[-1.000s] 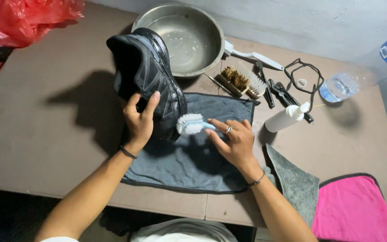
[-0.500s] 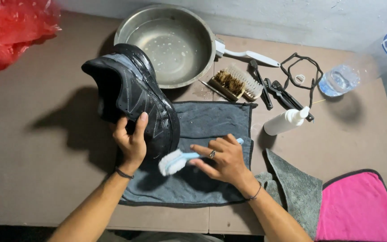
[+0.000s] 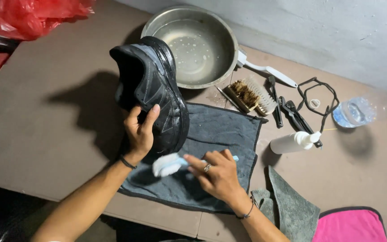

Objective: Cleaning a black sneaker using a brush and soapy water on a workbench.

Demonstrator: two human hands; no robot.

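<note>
A wet black shoe [image 3: 155, 92] stands tilted with its toe on a dark grey towel [image 3: 211, 148]. My left hand [image 3: 139, 130] grips the shoe's side and holds it up. My right hand [image 3: 213, 172] holds a small brush with a light blue handle and white bristles [image 3: 166, 164]. The bristle head sits just below the shoe's toe, over the towel.
A metal basin [image 3: 193, 45] with soapy water stands behind the shoe. To its right lie a white-handled brush [image 3: 267, 70], a wooden brush [image 3: 251, 95], black tools [image 3: 292, 112], black laces [image 3: 321, 96], a white bottle [image 3: 294, 141] and a clear water bottle [image 3: 357, 112]. A grey cloth [image 3: 287, 206], pink cloth [image 3: 350, 226] and red bag [image 3: 32, 15] lie about.
My right hand has drawn the brush down along the shoe from its side to below the toe. My left hand keeps its grip on the shoe. The camera has shifted.
</note>
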